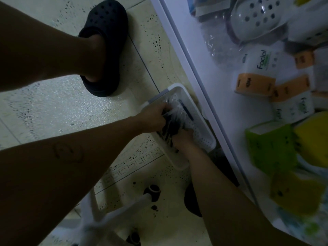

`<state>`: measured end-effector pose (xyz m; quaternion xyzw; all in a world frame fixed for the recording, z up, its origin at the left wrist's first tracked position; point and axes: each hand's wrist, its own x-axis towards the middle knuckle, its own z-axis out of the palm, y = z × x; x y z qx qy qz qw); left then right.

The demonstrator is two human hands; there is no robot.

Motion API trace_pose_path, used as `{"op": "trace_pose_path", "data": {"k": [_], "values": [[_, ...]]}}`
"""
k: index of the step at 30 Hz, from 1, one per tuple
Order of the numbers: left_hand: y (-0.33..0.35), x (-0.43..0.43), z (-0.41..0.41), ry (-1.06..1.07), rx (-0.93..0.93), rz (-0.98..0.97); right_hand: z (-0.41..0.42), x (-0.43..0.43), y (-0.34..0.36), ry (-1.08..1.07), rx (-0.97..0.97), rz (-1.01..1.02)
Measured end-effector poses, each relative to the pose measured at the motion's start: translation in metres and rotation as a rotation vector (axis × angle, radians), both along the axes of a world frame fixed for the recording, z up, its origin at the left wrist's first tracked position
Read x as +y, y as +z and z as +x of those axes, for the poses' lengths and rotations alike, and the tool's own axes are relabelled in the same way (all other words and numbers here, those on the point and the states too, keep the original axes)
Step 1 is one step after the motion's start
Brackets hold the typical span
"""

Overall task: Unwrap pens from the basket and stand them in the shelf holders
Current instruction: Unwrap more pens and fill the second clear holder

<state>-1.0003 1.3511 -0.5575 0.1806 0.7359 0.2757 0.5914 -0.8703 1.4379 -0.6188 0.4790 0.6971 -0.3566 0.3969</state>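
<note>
One black perforated clog [104, 20] on my foot stands far left on the floor [53, 107], pale glossy tiles speckled with dark flecks and crossed by thin grout lines. Lower down, the white tubular legs of a wheeled base [120, 208] spread over the tiles, one ending in a dark round caster [153, 191]. My left hand [152, 118] reaches across into the basket, fingers curled tight round the upper end of a bundle of pens [170, 127]. The pens are dark, slim barrels packed in crinkly clear wrap [174, 107] that catches the light. My right hand [182, 138] clamps the bundle's lower end, just below the left hand. The bundle lies inside the basket [200, 135], a shallow white plastic tray with rounded corners and a floor of small holes, set on the tiles just beside the shelf. One loose dark-blue pen [186, 110] lies in it beside the wrap. Right of that runs the shelf [204, 77], its edge smooth and white. On it sit a soft tissue pack [260, 63], orange-banded packs [253, 84], a green pack [269, 148] and a white dome with round holes [257, 16]
</note>
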Motion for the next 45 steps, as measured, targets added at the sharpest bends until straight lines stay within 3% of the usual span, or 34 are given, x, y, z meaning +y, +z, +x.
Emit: {"op": "trace_pose_path", "data": {"k": [4, 9, 12, 16, 20, 27, 32, 36, 45], "values": [[0.013, 0.003, 0.0, 0.006, 0.091, 0.008, 0.011, 0.007, 0.021, -0.134, 0.121, 0.088], [0.032, 0.016, -0.006, -0.245, 0.177, -0.027, 0.015, 0.016, 0.071, -0.263, 0.268, 0.203], [0.067, 0.025, -0.01, -0.23, 0.255, 0.016, 0.015, 0.02, 0.106, -0.34, 0.385, 0.199], [0.124, 0.023, -0.005, -0.157, 0.358, 0.221, 0.018, 0.018, 0.163, -0.465, 0.542, 0.215], [0.189, 0.021, 0.009, -0.118, 0.386, 0.391, 0.026, 0.007, 0.227, -0.442, 0.747, 0.344], [0.309, 0.026, 0.053, -0.089, 0.34, 0.679, 0.063, -0.008, 0.361, -0.411, 1.002, 0.68], [0.38, 0.032, 0.081, -0.078, 0.328, 0.918, 0.101, -0.021, 0.434, -0.511, 1.341, 0.801], [0.434, 0.03, 0.108, -0.137, 0.282, 1.161, 0.13, -0.03, 0.488, -0.435, 1.449, 0.971], [0.546, 0.062, 0.162, -0.292, 0.405, 1.452, 0.187, -0.009, 0.591, -0.458, 1.535, 1.274]]}}
